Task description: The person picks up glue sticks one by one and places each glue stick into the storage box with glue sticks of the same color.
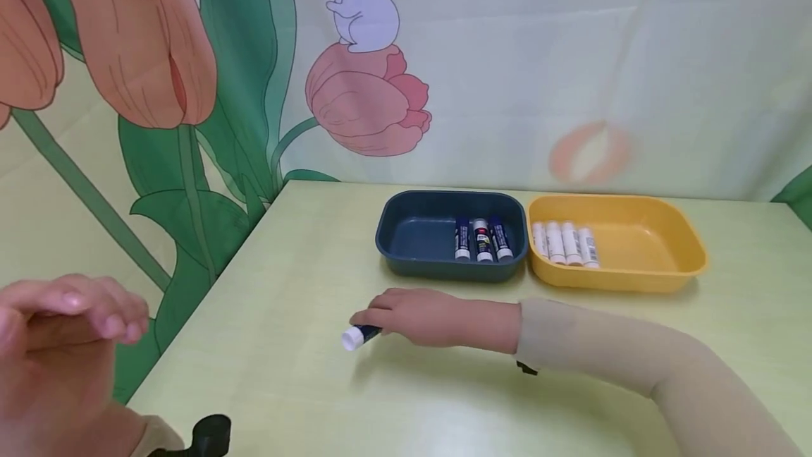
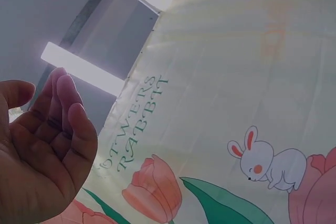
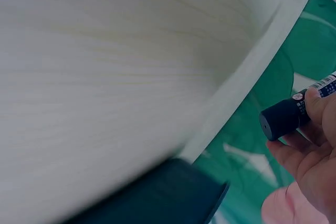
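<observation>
My right hand (image 1: 415,317) grips a dark blue glue stick (image 1: 366,335) above the table, its white end pointing to the left and toward me. In the right wrist view the glue stick (image 3: 286,116) shows its dark end, pinched between thumb and fingers. Behind that hand stands a navy tray (image 1: 415,268) with three dark blue, white-ended glue sticks (image 1: 483,240) inside. My left hand (image 1: 70,344) is raised at the lower left, palm up, fingers loosely bent around nothing; the left wrist view shows this palm (image 2: 42,156) bare too.
A yellow tray (image 1: 647,277) touches the navy tray's right side and holds several white sticks (image 1: 564,244) at its left end. Both trays stand toward the back of the pale green table (image 1: 266,344). A printed curtain (image 1: 507,90) hangs behind it.
</observation>
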Available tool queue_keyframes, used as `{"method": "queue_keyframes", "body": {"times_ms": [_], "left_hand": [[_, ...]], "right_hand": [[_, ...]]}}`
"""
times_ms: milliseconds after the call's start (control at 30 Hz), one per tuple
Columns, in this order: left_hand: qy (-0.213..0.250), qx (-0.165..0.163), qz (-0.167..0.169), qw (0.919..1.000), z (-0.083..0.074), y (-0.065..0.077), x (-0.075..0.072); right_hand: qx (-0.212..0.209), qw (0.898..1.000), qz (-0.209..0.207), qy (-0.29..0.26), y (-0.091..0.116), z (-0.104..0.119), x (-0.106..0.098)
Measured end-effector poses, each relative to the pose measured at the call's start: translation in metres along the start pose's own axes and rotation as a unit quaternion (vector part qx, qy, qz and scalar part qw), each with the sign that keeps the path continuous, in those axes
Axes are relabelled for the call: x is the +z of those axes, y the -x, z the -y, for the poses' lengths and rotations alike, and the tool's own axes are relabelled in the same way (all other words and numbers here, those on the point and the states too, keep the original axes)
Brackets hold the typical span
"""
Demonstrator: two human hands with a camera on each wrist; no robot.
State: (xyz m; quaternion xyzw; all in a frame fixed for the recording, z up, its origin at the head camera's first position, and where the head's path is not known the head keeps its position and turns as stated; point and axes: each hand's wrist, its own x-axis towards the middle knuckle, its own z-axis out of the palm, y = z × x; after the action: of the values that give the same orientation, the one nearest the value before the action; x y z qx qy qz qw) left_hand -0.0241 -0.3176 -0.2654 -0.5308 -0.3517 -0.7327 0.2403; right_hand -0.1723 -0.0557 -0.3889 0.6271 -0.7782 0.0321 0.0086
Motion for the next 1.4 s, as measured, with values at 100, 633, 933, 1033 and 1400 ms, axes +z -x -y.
{"method": "queue_keyframes", "body": {"times_ms": [100,633,933,1033,1400], "left_hand": [[-0.018,-0.05,-0.039,0.9979,0.0,-0.007,0.003],[-0.376,-0.378,-0.123,0.8368,0.08,-0.015,-0.053],[-0.443,-0.549,-0.083,0.7039,0.142,-0.006,-0.088],[-0.44,-0.579,-0.084,0.6813,0.159,-0.002,-0.098],[-0.405,-0.661,-0.079,0.6272,0.225,0.009,-0.113]], "right_hand": [[0.029,1.0,-0.002,-0.002,0.027,-0.005,-0.002],[0.195,0.965,-0.05,-0.169,0.127,-0.009,-0.031],[0.28,0.902,-0.074,-0.321,0.155,-0.018,-0.056],[0.303,0.883,-0.088,-0.347,0.158,-0.021,-0.064],[0.39,0.785,-0.104,-0.47,0.159,-0.048,-0.098]]}}
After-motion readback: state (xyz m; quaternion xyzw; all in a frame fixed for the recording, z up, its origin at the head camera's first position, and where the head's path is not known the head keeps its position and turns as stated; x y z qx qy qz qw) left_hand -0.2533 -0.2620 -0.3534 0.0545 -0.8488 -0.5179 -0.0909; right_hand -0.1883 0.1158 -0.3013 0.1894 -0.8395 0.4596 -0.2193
